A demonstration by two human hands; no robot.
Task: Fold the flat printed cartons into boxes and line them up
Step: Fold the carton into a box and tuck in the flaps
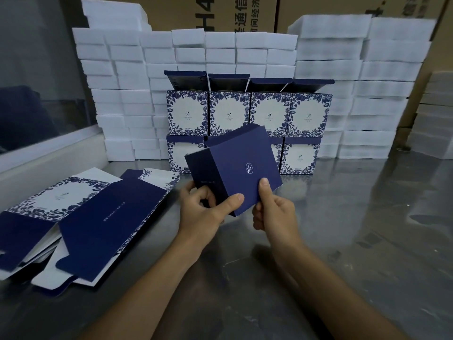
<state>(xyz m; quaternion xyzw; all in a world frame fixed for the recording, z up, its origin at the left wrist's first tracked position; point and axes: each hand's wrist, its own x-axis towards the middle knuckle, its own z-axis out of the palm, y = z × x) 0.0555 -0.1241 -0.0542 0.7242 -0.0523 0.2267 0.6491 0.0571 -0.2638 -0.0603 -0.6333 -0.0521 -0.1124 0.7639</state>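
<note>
A steel table fills the view, its near and right parts bare and shiny. Along the back, stacks of white foam blocks form a wall, with brown shipping cartons behind them. A window sill borders the table on the left.

Both hands hold a half-folded navy box in the air above the table's middle, just in front of the finished boxes. The box is tilted, its logo face turned toward the viewer and its top flap pointing up and away. The left hand grips the lower left side, thumb on the front, fingers curled into the open end. The right hand pinches the lower right corner, thumb on the logo face.

Finished boxes stand in two rows, one atop the other, floral faces forward; the upper row's lids stand open. What is inside cannot be seen.

Flat cartons lie in a loose pile at the left, long axis running diagonally toward the back right.
</note>
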